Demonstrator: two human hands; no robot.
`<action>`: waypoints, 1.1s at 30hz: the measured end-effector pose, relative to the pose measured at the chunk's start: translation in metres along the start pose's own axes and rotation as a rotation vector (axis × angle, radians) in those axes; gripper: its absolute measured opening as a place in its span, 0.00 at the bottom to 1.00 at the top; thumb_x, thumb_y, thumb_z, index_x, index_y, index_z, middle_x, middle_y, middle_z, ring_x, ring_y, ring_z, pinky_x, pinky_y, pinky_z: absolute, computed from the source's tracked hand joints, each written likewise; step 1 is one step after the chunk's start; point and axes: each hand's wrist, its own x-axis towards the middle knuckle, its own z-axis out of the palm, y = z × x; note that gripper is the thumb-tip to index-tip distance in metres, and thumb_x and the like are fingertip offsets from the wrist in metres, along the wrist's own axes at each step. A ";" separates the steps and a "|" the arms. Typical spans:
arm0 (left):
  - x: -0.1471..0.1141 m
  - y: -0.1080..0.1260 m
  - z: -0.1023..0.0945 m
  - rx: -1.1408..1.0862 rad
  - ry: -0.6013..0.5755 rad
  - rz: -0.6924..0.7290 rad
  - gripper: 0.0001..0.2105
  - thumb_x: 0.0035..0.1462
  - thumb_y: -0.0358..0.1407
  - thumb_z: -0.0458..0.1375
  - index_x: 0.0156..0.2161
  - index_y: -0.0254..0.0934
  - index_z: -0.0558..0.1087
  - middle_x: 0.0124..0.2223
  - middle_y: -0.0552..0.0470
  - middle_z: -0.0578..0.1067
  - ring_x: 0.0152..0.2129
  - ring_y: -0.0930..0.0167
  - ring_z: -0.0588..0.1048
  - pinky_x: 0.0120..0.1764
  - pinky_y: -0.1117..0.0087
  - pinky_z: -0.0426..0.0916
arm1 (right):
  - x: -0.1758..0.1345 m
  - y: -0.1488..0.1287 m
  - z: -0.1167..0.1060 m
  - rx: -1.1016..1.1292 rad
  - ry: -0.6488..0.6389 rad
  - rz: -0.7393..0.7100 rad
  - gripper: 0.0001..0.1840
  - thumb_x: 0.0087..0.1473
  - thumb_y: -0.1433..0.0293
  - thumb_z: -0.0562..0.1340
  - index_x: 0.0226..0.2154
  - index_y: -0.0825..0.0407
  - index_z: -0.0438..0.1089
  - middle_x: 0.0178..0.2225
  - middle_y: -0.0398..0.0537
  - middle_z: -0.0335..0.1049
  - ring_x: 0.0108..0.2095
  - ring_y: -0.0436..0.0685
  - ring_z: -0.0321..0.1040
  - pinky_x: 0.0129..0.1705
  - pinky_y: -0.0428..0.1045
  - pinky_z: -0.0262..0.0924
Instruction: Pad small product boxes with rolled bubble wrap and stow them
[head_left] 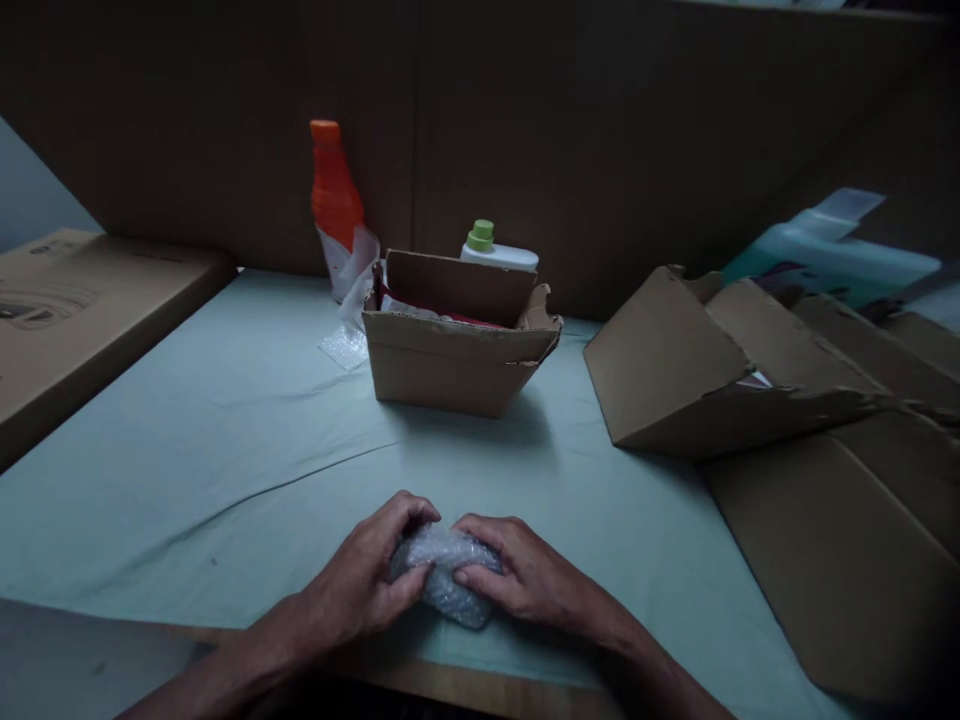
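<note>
A bundle of bubble wrap (451, 580) lies near the front edge of the cloth-covered table (315, 540). What the wrap contains, if anything, cannot be made out. My left hand (382, 565) grips its left side, thumb on top and fingers around the far edge. From the right, my right hand (521, 572) holds the same bundle, its thumb pressed on the wrap. Beyond both hands stands a small open cardboard box (450, 362) with something dark red and white inside.
An orange-topped bottle (335, 195) stands at the back, bubble wrap (346, 345) beside it. A white bottle with a green cap (481, 236) is behind the small box. Cardboard boxes (675, 360) and a teal liquid bottle (825, 250) occupy the right. A flat carton (97, 290) lies left.
</note>
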 end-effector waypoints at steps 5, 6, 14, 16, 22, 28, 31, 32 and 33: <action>0.063 0.022 -0.052 0.418 0.305 0.329 0.28 0.58 0.36 0.62 0.62 0.41 0.60 0.59 0.42 0.69 0.58 0.60 0.68 0.59 0.56 0.66 | 0.004 0.017 0.009 0.148 0.129 0.004 0.08 0.57 0.64 0.60 0.29 0.52 0.65 0.28 0.40 0.63 0.29 0.50 0.59 0.31 0.46 0.51; 0.083 0.025 -0.062 0.533 0.393 0.386 0.28 0.59 0.35 0.62 0.62 0.40 0.61 0.61 0.40 0.68 0.61 0.58 0.65 0.61 0.53 0.62 | 0.005 0.018 0.010 0.161 0.137 0.006 0.09 0.56 0.64 0.60 0.29 0.52 0.64 0.27 0.40 0.62 0.29 0.50 0.58 0.31 0.46 0.51; 0.140 0.004 -0.062 0.928 0.508 0.449 0.09 0.64 0.27 0.52 0.39 0.36 0.76 0.37 0.48 0.79 0.38 0.64 0.76 0.60 0.48 0.58 | -0.010 0.019 -0.004 0.162 0.094 -0.024 0.08 0.55 0.66 0.61 0.35 0.53 0.72 0.32 0.44 0.71 0.31 0.53 0.66 0.33 0.46 0.58; 0.129 -0.003 -0.054 0.906 0.548 0.475 0.09 0.65 0.28 0.52 0.41 0.38 0.75 0.39 0.50 0.80 0.38 0.66 0.76 0.61 0.46 0.54 | -0.024 0.011 -0.025 0.136 0.123 -0.067 0.08 0.56 0.66 0.61 0.37 0.52 0.74 0.34 0.46 0.74 0.33 0.54 0.70 0.34 0.47 0.61; 0.126 -0.007 -0.051 0.858 0.580 0.491 0.08 0.65 0.28 0.53 0.41 0.38 0.75 0.39 0.51 0.81 0.37 0.66 0.77 0.62 0.46 0.52 | -0.020 -0.056 -0.124 -0.146 0.841 -0.281 0.11 0.56 0.61 0.65 0.42 0.46 0.75 0.33 0.44 0.76 0.32 0.56 0.70 0.31 0.48 0.64; 0.126 -0.003 -0.056 0.826 0.578 0.513 0.08 0.65 0.27 0.53 0.42 0.36 0.75 0.40 0.49 0.81 0.36 0.66 0.78 0.62 0.46 0.54 | 0.100 -0.094 -0.172 -0.595 0.326 -0.059 0.09 0.55 0.70 0.60 0.38 0.52 0.75 0.32 0.44 0.75 0.30 0.52 0.68 0.29 0.45 0.56; 0.128 0.000 -0.063 0.831 0.562 0.531 0.09 0.65 0.27 0.52 0.42 0.35 0.76 0.37 0.50 0.81 0.34 0.67 0.78 0.62 0.47 0.55 | 0.144 -0.092 -0.166 -0.750 -0.022 0.121 0.09 0.55 0.69 0.61 0.35 0.54 0.76 0.32 0.48 0.77 0.30 0.53 0.70 0.27 0.45 0.53; 0.130 0.001 -0.065 0.835 0.560 0.532 0.09 0.65 0.27 0.52 0.41 0.35 0.76 0.37 0.50 0.81 0.33 0.67 0.77 0.61 0.48 0.55 | 0.152 -0.091 -0.164 -0.789 -0.059 0.151 0.09 0.55 0.68 0.61 0.35 0.54 0.76 0.32 0.51 0.78 0.29 0.54 0.70 0.26 0.46 0.53; 0.133 0.002 -0.068 0.841 0.559 0.529 0.09 0.65 0.27 0.52 0.41 0.35 0.76 0.36 0.50 0.81 0.33 0.67 0.77 0.61 0.48 0.56 | 0.158 -0.090 -0.162 -0.816 -0.064 0.167 0.09 0.54 0.67 0.62 0.34 0.55 0.76 0.31 0.53 0.78 0.29 0.55 0.70 0.26 0.46 0.53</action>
